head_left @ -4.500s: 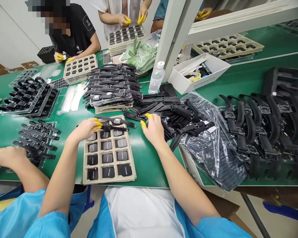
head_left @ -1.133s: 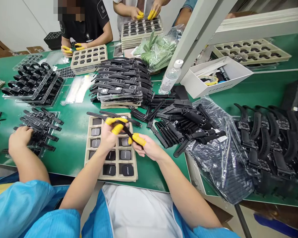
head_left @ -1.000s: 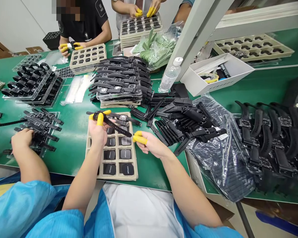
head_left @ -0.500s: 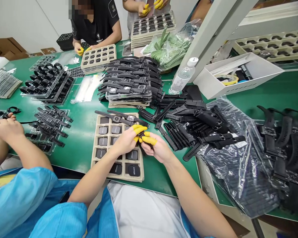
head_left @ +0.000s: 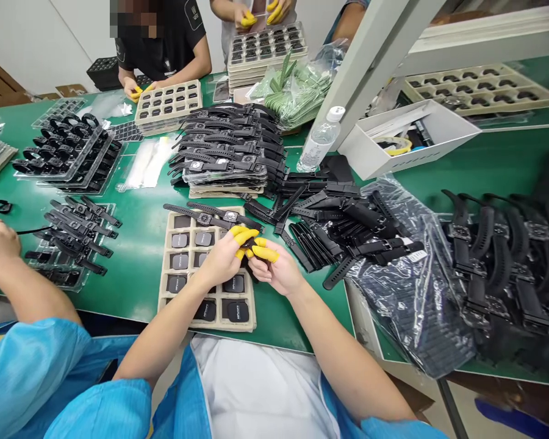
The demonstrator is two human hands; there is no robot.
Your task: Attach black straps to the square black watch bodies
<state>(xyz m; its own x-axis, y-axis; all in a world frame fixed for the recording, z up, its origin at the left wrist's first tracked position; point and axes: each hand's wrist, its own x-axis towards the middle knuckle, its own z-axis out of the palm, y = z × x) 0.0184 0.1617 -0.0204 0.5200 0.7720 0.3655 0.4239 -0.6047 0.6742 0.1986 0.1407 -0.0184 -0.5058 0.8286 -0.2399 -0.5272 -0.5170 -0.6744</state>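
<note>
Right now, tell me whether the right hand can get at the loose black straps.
Probably yes: the loose black straps lie close beyond the right hand, with nothing visible between. It is busy, though, holding a dark piece with the left hand, so it may need to let go first.

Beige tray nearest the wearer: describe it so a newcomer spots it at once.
Find the near edge of the green table, just left of the view's middle. There the tray lies below the left hand, its cells holding dark squares. Of the beige trays in view, it alone sits at that edge, with two black-strapped watches across its far end.
</note>
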